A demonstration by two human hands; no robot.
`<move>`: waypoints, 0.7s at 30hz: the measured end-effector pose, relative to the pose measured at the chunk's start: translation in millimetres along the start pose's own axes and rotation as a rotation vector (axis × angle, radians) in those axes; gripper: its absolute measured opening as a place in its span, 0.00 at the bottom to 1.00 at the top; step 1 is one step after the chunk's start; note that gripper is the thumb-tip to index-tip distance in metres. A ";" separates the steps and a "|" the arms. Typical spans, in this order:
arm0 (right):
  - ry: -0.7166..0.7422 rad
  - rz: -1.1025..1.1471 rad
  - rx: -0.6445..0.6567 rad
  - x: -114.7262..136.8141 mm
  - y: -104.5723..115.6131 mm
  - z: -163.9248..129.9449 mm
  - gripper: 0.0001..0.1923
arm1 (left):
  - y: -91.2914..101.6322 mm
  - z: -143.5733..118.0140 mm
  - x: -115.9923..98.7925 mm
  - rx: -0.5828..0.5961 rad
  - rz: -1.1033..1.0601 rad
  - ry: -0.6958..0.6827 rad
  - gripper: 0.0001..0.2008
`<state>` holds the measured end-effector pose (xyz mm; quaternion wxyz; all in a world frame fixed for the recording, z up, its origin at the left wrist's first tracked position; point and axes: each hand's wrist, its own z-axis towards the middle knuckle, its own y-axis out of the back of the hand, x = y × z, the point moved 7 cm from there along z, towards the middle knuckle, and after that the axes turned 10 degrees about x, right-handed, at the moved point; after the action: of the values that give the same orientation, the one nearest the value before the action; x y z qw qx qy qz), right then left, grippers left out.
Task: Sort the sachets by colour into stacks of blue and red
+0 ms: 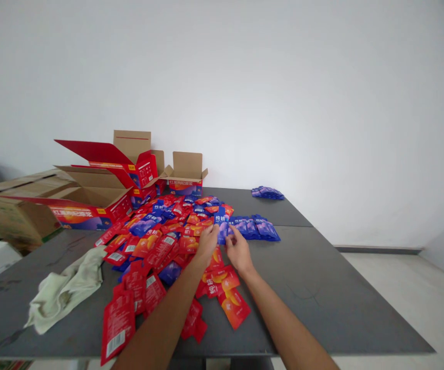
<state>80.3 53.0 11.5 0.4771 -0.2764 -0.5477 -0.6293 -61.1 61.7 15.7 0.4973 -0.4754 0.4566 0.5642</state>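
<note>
Between my two hands a blue pouch (221, 221) is held upright, its white lettering facing me. My left hand (207, 242) grips its left edge, and the fingers of my right hand (238, 250) pinch its lower right side. Behind and to the right lies a row of overlapping blue pouches (262, 227). A large mixed heap of red pouches (162, 250) and blue ones spreads to the left of my hands. Several orange-red pouches (234, 307) lie under and in front of my wrists.
Open red cartons (81, 211) stand at the left, with a smaller open box (185, 186) at the back. A pale cloth (68, 290) lies at the left front of the dark table (322, 303). Another blue pouch stack (267, 192) sits near the far edge.
</note>
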 end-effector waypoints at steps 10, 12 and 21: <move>0.000 -0.197 -0.113 -2.2 37.9 1.7 0.22 | -28.0 15.8 15.2 0.051 -0.021 0.050 0.23; 0.052 -0.322 -0.106 3.0 42.9 0.9 0.23 | -39.3 21.4 11.4 0.098 0.028 -0.003 0.20; -0.024 -0.723 -0.108 -26.4 94.3 10.9 0.22 | -113.4 29.5 -23.5 0.241 0.670 -0.253 0.20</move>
<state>173.9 76.5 31.4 0.2021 -0.0973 -0.5814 -0.7821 50.6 97.9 38.0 0.3898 -0.1644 0.5848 0.6921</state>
